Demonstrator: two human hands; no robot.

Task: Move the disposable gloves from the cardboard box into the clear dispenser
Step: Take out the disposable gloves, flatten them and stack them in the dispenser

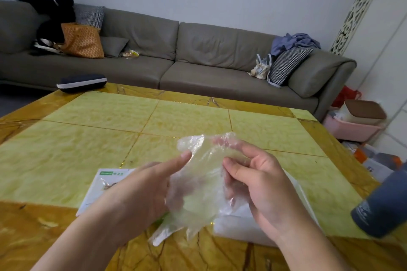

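A bunch of thin clear disposable gloves (198, 185) hangs above the table between both hands. My left hand (141, 189) holds its left side, thumb stretched out along the plastic. My right hand (259, 180) pinches its upper right part with curled fingers. The flat white cardboard box (103, 185) with a green label lies on the table under my left hand, partly hidden. The clear dispenser (237, 224) sits on the table beneath my right hand, mostly hidden by the hand and the gloves.
The yellow-green marble table (110, 130) spreads ahead. A dark grey cylinder (383, 207) stands at its right edge. A dark case (81, 82) lies at the far left corner. A grey sofa (198, 61) runs behind, and a pink basket (350, 130) sits on the floor at right.
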